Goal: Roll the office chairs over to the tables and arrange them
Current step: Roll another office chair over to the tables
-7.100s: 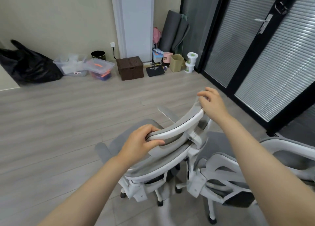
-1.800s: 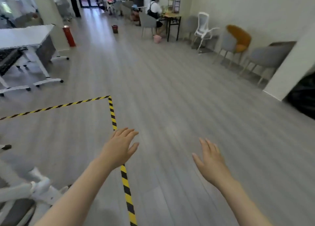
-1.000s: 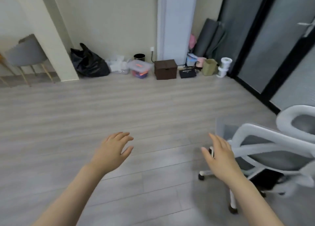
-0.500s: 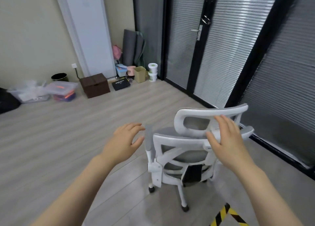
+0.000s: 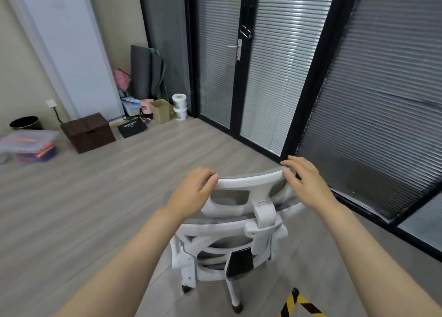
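A white office chair (image 5: 239, 235) with grey mesh stands on castors right in front of me, its back toward me. My left hand (image 5: 191, 194) curls over the left end of its headrest (image 5: 248, 181). At the right end sits my right hand (image 5: 306, 182), thumb on the near side and fingers over the far edge. The seat is mostly hidden behind the backrest. No table is in view.
A black-framed glass wall with blinds and a door (image 5: 239, 77) runs close on the right. Along the far wall lie a brown box (image 5: 88, 132), a plastic bin (image 5: 28, 145), a black wastebasket (image 5: 25, 123) and small tubs (image 5: 179, 106). Yellow-black floor tape (image 5: 294, 302) lies near the chair's base.
I turned back from the open hall to the chair by the glass wall. Both hands, empty half a second ago, have come down onto the ends of its headrest.
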The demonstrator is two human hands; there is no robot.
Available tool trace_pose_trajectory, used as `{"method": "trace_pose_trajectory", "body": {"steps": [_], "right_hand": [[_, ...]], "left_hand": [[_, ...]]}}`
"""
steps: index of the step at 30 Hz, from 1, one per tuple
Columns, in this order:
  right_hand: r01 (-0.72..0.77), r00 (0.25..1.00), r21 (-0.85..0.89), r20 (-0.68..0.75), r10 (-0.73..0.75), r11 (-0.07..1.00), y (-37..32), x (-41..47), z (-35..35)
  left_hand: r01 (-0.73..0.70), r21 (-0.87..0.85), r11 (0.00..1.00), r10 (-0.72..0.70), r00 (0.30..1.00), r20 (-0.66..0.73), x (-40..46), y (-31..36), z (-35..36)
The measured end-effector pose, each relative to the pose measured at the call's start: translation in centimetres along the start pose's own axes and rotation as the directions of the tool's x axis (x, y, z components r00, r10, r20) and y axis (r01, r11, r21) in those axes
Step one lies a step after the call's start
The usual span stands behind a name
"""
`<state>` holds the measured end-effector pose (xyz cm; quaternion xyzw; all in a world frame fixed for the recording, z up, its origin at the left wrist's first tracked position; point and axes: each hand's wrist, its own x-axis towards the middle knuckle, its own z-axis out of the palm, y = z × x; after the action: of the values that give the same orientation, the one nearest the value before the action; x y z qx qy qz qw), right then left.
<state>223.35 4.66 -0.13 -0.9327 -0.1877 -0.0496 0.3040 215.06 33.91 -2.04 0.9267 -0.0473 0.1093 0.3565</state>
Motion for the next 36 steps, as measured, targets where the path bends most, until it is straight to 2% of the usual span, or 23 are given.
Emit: {"method": "trace_pose_trajectory", "body": {"steps": [3,5,9,12,17,23,27,31,36], "right_hand": [[0.038,0.994,0.015,-0.099,-0.037,0.999,0.3,1.2,0.4],[0.012,0.996,0.023,-0.087,-0.010,1.000,0.1,1.8,0.8],[0.066,0.994,-0.007,-0.083,-0.066,0.998,-0.8,1.9,2.4],[0.115,0.975,0.001,-0.191,-0.112,0.993,-2.3,0.6,3.8],[0.173,0.923,-0.004,-0.347,-0.163,0.985,-6.3,-2.2,7.8],[0.303,0.878,-0.067,-0.367,-0.306,0.951,-13.6,-4.4,12.9],[0.374,0.856,-0.073,-0.357,-0.375,0.924,-20.0,-6.1,17.1],[0.427,0.852,-0.005,-0.333,-0.405,0.904,-27.5,-8.3,22.2],[0.565,0.807,0.103,-0.276,-0.522,0.819,-37.8,-12.5,28.4]], "left_hand": [[0.033,-0.024,0.999,-0.035,0.994,-0.101,0.3,-0.3,0.4],[0.068,-0.079,0.995,-0.080,0.984,-0.160,0.3,-0.4,0.8],[0.081,-0.108,0.991,-0.103,0.970,-0.220,-0.8,-0.7,0.9],[0.079,-0.144,0.986,-0.114,0.960,-0.255,-2.2,-1.6,-0.1],[0.139,-0.251,0.958,-0.223,0.913,-0.342,-5.5,-4.1,-3.1],[0.189,-0.269,0.944,-0.293,0.855,-0.427,-11.9,-8.3,-8.9],[0.246,-0.319,0.915,-0.383,0.774,-0.504,-17.6,-11.6,-13.7],[0.304,-0.353,0.885,-0.460,0.684,-0.566,-24.6,-15.0,-19.1],[0.383,-0.406,0.830,-0.555,0.498,-0.666,-35.3,-19.1,-25.9]]}}
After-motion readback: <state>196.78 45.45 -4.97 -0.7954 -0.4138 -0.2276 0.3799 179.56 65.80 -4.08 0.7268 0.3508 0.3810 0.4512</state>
